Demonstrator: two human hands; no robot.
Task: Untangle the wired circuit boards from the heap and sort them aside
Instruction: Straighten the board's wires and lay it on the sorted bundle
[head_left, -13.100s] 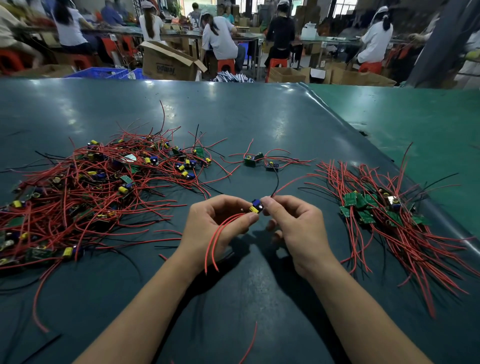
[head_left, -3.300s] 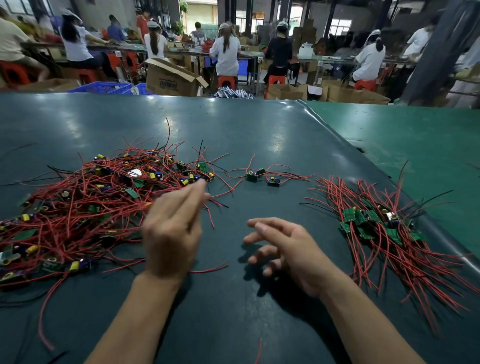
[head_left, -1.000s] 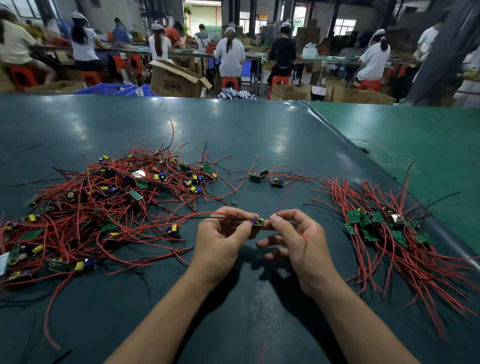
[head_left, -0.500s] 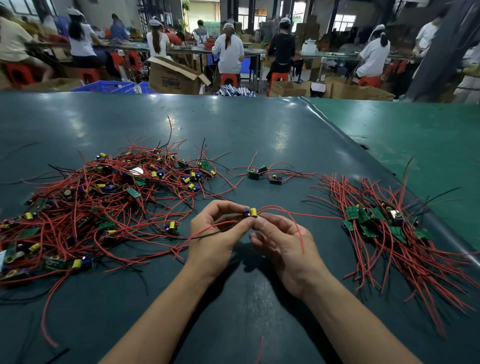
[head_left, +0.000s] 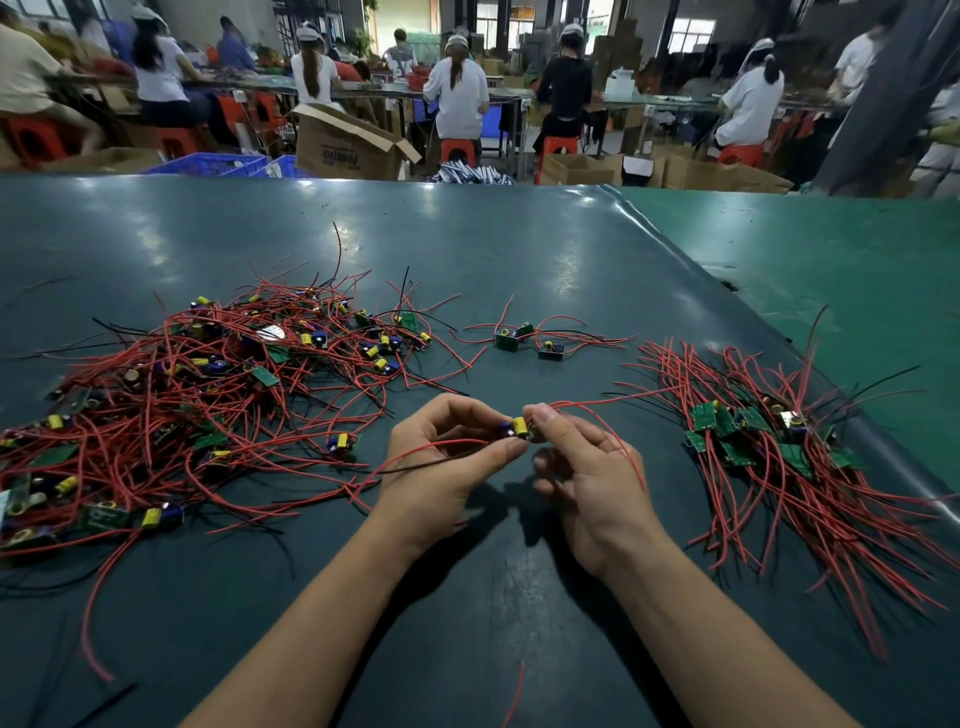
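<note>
Both hands pinch one circuit board above the table: left hand, right hand. Risk: its trailing red wires may snag the sorted pile or the heap. Board long axis appears left-right, yellow capacitor up.

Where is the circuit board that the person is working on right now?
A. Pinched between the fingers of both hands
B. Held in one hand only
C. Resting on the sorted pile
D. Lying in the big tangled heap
A: the circuit board with its yellow capacitor sits between the left hand and right hand, above the table.
</note>
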